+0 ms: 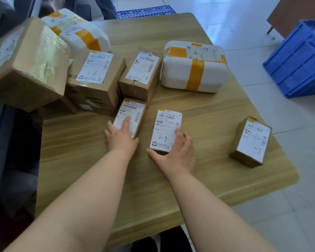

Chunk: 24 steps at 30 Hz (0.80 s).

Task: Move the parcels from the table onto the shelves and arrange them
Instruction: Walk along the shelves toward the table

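Both forearms reach in over the near edge of the wooden table point(189, 179). The right hand point(177, 151) wraps the nearest carton point(166, 130), a small box with a white label marked 1-7. Its thumb runs along the box's near end and its fingers curl up the right side. The box sits flat on the table, around the middle.

Just to the left, the left hand point(119, 138) grips a slim carton point(133, 113). The thumb lies on top of its label and the fingers go down the left side. That box is on the table too.

Out by the right edge, well apart from both hands, stands a third small carton point(251, 142), also marked 1-7.

Further back, two brown cartons marked 1-6 sit side by side. The taller one point(142, 73) touches the far end of the slim carton, and the wider one point(96, 77) is to its left. To their right is a white padded parcel point(195, 68) banded with orange tape.

At the left edge a big tilted carton point(25, 64) leans over the pile. Behind it, towards the far left corner, lies a second white parcel point(76, 31) with orange tape.

On the floor off to the right is a blue plastic crate point(298, 60).
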{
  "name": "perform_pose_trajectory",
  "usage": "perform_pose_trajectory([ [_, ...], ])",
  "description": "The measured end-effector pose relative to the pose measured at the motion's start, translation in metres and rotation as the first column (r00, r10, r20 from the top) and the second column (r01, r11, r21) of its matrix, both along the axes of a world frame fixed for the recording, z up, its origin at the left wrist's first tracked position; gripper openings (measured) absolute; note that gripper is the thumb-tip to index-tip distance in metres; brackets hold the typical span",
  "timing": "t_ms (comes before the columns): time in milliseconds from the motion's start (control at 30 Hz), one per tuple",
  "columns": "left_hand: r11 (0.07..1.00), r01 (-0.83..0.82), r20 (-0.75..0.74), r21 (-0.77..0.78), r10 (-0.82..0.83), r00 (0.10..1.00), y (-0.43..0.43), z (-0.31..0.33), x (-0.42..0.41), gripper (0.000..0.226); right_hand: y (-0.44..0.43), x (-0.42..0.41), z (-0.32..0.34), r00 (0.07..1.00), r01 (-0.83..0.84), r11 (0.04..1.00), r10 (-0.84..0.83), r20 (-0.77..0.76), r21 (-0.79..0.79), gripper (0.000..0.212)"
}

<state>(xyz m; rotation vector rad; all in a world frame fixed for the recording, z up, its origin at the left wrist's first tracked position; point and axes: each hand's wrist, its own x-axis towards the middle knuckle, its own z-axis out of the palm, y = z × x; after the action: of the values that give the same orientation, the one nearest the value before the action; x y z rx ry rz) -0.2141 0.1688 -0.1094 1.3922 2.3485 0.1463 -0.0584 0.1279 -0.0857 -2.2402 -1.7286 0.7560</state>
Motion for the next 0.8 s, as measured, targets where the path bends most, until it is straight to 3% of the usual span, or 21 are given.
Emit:
perform_pose_trajectory([
  [200, 0.998, 0.049, 0.082, 0.047, -0.053, 0.995, -0.016, 0.005, 0.022, 0.080, 0.009, -0.007, 0.010, 1.000, 0.000, 0.996, 0.002, 0.019, -0.094, 0.118],
  [300, 0.994, -0.018, 0.170, 0.112, -0.001, 0.985, -0.024, 0.009, 0.030, 0.089, 0.012, -0.003, 0.012, 0.998, 0.039, 0.997, -0.043, -0.054, -0.067, 0.109],
  [433, 0.979, -0.036, 0.156, 0.200, 0.005, 0.988, -0.034, 0.018, 0.034, 0.097, 0.009, 0.011, 0.015, 0.989, 0.057, 0.998, -0.056, -0.135, 0.008, 0.108],
  [567, 0.950, -0.072, 0.129, 0.303, 0.034, 0.991, -0.049, 0.035, 0.031, 0.096, 0.009, 0.026, 0.031, 0.994, -0.051, 0.998, 0.054, -0.091, 0.041, 0.113],
  [800, 0.864, -0.221, 0.104, 0.453, 0.194, 0.975, -0.077, 0.074, 0.029, 0.096, 0.022, 0.042, 0.070, 0.935, -0.335, 0.934, 0.346, -0.078, 0.124, 0.093],
])
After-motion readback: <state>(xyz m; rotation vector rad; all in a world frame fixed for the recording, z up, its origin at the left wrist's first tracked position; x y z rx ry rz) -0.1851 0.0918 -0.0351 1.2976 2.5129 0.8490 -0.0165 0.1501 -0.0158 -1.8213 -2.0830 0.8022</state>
